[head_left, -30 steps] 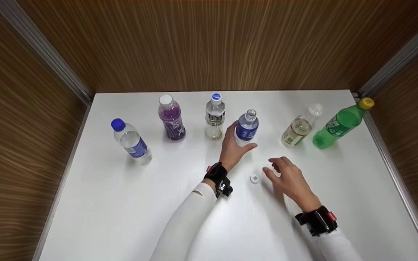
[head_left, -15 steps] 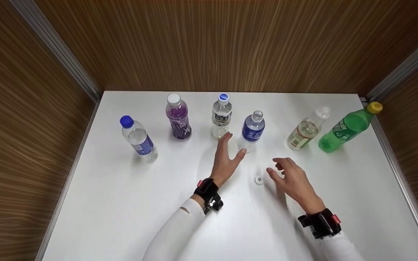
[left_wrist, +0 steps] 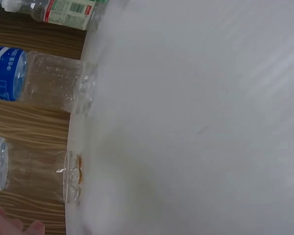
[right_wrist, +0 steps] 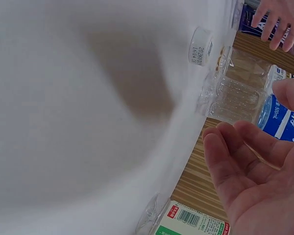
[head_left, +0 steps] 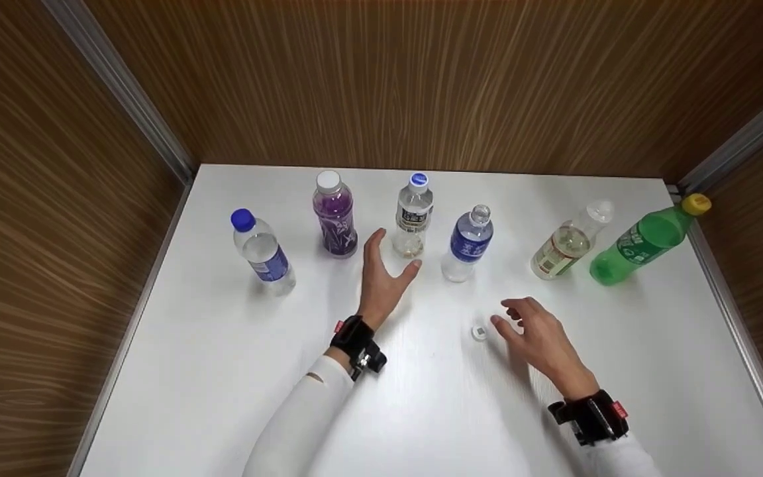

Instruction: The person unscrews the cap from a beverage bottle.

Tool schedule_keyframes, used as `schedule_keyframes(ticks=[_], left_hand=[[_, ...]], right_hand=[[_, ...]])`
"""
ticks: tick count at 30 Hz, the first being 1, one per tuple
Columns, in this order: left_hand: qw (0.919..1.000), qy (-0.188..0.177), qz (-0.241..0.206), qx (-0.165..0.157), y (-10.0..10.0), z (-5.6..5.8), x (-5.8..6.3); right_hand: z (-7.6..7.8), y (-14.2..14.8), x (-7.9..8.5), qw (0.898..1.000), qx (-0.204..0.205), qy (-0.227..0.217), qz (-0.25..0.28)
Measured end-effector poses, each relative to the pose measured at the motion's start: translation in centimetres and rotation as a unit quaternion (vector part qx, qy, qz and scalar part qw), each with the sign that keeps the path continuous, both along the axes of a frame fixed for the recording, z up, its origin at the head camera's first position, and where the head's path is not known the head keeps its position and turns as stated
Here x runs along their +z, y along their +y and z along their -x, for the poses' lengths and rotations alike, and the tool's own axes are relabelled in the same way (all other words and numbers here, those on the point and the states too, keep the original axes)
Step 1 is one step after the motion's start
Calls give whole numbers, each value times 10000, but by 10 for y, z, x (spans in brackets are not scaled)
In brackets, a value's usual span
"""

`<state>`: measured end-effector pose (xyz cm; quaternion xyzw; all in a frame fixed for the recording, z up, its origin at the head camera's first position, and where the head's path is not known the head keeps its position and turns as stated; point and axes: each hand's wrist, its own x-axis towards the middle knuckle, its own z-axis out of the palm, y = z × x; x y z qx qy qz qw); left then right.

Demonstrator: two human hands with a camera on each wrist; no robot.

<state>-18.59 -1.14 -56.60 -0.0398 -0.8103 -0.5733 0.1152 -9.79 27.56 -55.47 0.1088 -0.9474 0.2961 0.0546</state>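
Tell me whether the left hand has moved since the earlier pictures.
Yes. Against the standing uncapped, blue-labelled bottle in the head view, the left hand has moved left, from close beside it to clearly apart.

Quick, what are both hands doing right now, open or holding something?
Left hand: open, holding nothing.
Right hand: open, holding nothing, near the round white plastic cap.
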Motion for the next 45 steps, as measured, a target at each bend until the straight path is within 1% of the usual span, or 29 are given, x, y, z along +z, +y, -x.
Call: schedule_keyframes(ticks=[6, 9, 12, 15, 20, 24, 27, 30, 34, 38, 42, 45], left_hand=[[9995, -319, -10, -85, 3, 27, 10], [9992, -390, 32, -118, 5, 39, 13], [9988, -456, 35, -160, 9, 49, 16], [9981, -578, -31, -187, 15, 57, 16], [9960, -792, -375, -165, 25, 64, 14], [9950, -778, -606, -145, 31, 70, 12], [9960, -717, -530, -101, 32, 71, 11], [9971, -650, -394, -41, 32, 72, 9], [9979, -559, -312, 28, 28, 69, 7], [9990, -396, -227, 23, 24, 60, 5], [9996, -231, -94, -124, 17, 48, 4], [9996, -118, 96, -228, 10, 39, 6]], right_hand=[[-4, 1, -2, 10000, -9, -52, -17], [-6, 1, -2, 10000, -28, -58, -42], [-7, 1, -3, 10000, -24, 49, -60], [-8, 3, -3, 9997, 10, 230, -51], [-8, 4, -3, 9984, 89, 563, 0], [-6, 3, -4, 9974, 129, 707, -8], [-7, 3, -6, 9966, 165, 806, -57], [-7, 5, -7, 9946, 200, 1016, -85], [-5, 3, -7, 9918, 225, 1248, -140], [-4, 1, -4, 9927, 144, 1174, -215], [-4, -1, 1, 9950, 46, 979, -201], [-5, -3, 7, 9956, 64, 901, -234]])
